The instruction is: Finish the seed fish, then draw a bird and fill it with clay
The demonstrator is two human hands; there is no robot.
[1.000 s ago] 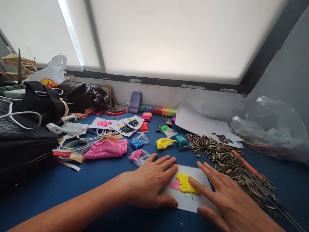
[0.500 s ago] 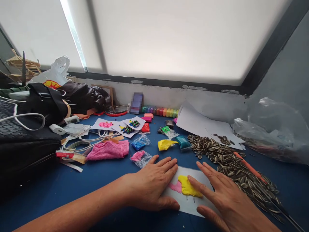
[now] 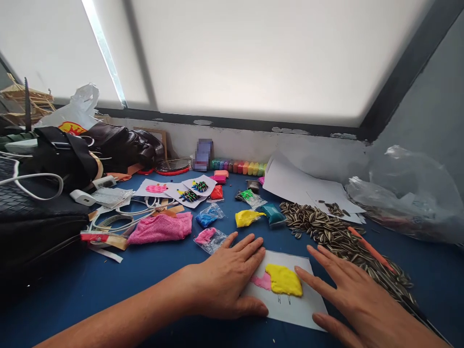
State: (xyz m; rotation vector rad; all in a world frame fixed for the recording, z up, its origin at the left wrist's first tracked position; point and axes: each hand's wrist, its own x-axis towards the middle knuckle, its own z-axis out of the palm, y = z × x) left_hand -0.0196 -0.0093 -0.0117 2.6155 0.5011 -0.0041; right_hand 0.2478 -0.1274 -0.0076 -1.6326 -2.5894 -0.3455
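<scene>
A white sheet of paper (image 3: 300, 309) lies on the blue table in front of me. Yellow clay (image 3: 285, 280) is spread flat on it, with a smaller patch of pink clay (image 3: 263, 281) joining its left side. Short drawn pencil lines show beneath the yellow patch. My left hand (image 3: 234, 278) rests flat on the paper's left part, fingers stretched out, and partly covers the pink clay. Over the paper's right edge my right hand (image 3: 348, 295) is spread and holds nothing. Its index fingertip is just right of the yellow clay.
Sunflower seeds (image 3: 315, 222) are heaped on the right, with an orange tool (image 3: 371, 249) on them. Beyond the paper lie bags of yellow clay (image 3: 247, 218), teal clay (image 3: 273, 214) and blue clay (image 3: 208, 216). A pink cloth (image 3: 161, 228) and a black bag (image 3: 39, 232) are at left.
My right hand has moved right, off the yellow clay, uncovering its right side. My left hand stays on the paper. The whole view has shifted slightly.
</scene>
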